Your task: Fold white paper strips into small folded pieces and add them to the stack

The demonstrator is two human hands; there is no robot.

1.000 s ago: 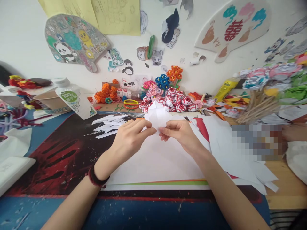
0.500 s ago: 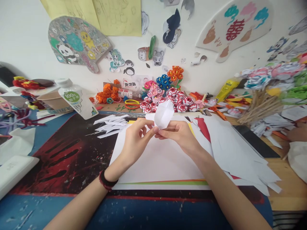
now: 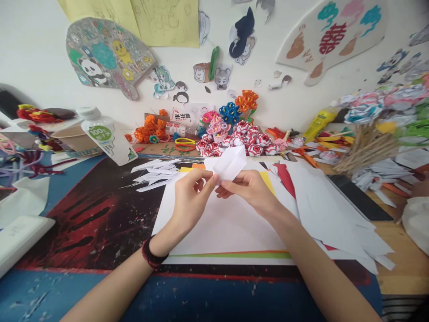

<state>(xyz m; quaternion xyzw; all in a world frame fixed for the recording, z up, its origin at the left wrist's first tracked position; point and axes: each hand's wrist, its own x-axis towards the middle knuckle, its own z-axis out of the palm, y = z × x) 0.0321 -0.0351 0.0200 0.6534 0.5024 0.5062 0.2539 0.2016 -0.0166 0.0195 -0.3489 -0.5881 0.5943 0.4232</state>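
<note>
A small piece of folded white paper [image 3: 231,164] is held up between both hands, its upper part tilted to the right. My left hand [image 3: 194,192] pinches its lower left corner between thumb and fingers. On the lower right edge, my right hand [image 3: 250,188] grips it, thumb in front and fingers behind. Beneath the hands lies a stack of large white sheets [image 3: 224,223], with green and orange edges showing at the front. A dark band circles the left wrist.
White paper strips [image 3: 156,172] lie on the dark mat [image 3: 90,214] at the left. Red-and-white paper flowers [image 3: 248,139] cluster behind the hands. A white bottle [image 3: 107,136] leans at the back left. More white paper [image 3: 328,210] and a black slab [image 3: 358,197] lie right.
The folded paper has turned in the fingers: its rounded, cupped look has become flatter and more angular, leaning right. Both hands stay in nearly the same place.
</note>
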